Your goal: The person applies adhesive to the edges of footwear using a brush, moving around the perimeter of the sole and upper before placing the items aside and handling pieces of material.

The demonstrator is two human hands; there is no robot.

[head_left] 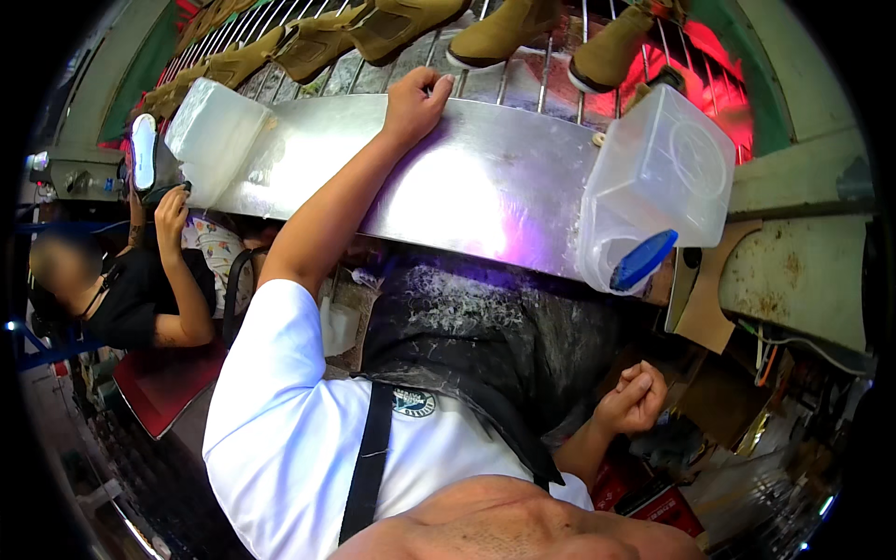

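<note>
My left hand (418,103) is closed and rests at the far edge of the shiny metal worktop (308,173). Its curled fingers hide whatever is in them, if anything. Just beyond it, brown ankle boots (383,33) with dark soles sit on a rack of metal bars (504,86). One boot (504,35) stands closest to the left hand, slightly right of it. My right hand (635,399) is held low, beside my dark apron (485,317). Its fingers are curled in toward the thumb, and nothing shows in them.
A clear plastic container (667,168) with a blue-rimmed opening stands at the worktop's right end. Another translucent container (215,131) sits at the left end. Red light glows behind the rack. At left a co-worker (140,299) holds a white-soled shoe (143,152) near a red seat (168,387).
</note>
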